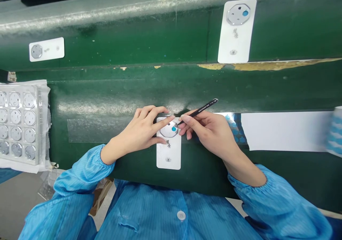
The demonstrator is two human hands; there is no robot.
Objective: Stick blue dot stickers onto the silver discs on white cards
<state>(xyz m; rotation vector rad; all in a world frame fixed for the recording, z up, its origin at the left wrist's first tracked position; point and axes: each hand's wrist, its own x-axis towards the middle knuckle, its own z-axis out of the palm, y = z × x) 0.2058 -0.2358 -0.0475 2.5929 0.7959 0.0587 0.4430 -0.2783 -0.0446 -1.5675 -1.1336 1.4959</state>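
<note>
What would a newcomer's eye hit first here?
Probably the slim black tool at the centre, held in the right hand with its tip by the blue dot on a white card, where the left hand has its fingers spread. Next, likely the clear tray of round discs at the picture's left edge, bright against the green table.
</note>
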